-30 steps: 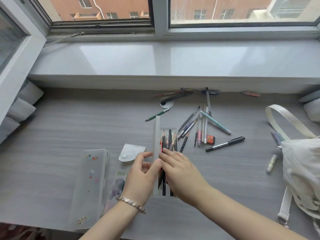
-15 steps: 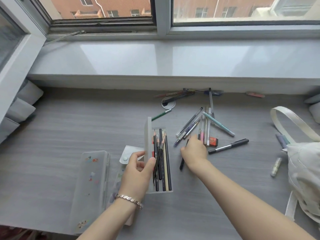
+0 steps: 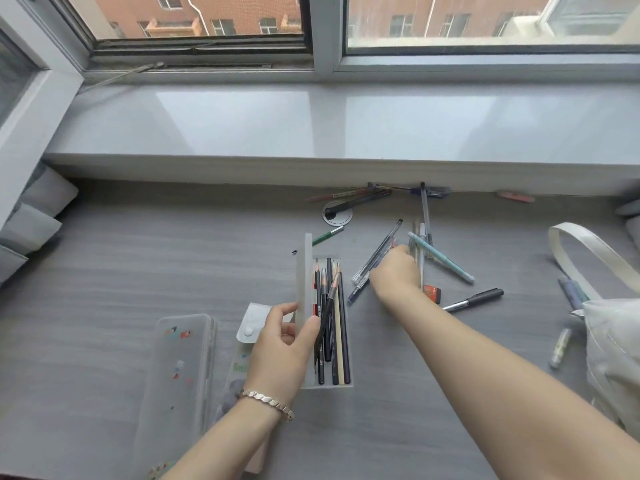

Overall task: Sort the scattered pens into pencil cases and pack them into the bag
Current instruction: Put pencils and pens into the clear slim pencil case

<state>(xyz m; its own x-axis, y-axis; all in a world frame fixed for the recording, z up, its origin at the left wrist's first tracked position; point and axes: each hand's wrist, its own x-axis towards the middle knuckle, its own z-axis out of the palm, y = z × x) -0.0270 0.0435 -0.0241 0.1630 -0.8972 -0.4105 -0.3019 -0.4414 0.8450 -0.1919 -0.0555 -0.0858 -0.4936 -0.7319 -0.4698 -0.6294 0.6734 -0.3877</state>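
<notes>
A clear pencil case (image 3: 343,381) stands open on the grey desk with several pencils (image 3: 334,327) inside. My left hand (image 3: 280,344) grips its raised lid (image 3: 306,271). My right hand (image 3: 394,271) lies on the scattered pens (image 3: 375,252) to the right of the case, its fingers curled down over them and hidden. A teal pen (image 3: 440,258), a black marker (image 3: 474,299) and a green pencil (image 3: 327,235) lie loose. The white bag (image 3: 613,344) sits at the right edge.
A frosted stickered case (image 3: 180,368) and a soft pouch with a snap flap (image 3: 251,325) lie left of my left hand. More pens (image 3: 356,197) rest under the window sill by a round cable hole (image 3: 336,213). A small red box (image 3: 433,292) and pens (image 3: 571,292) lie nearer the bag.
My right hand left the case, passed a dark pencil beside it, and reached farther back into the pen pile. My left hand still holds the lid.
</notes>
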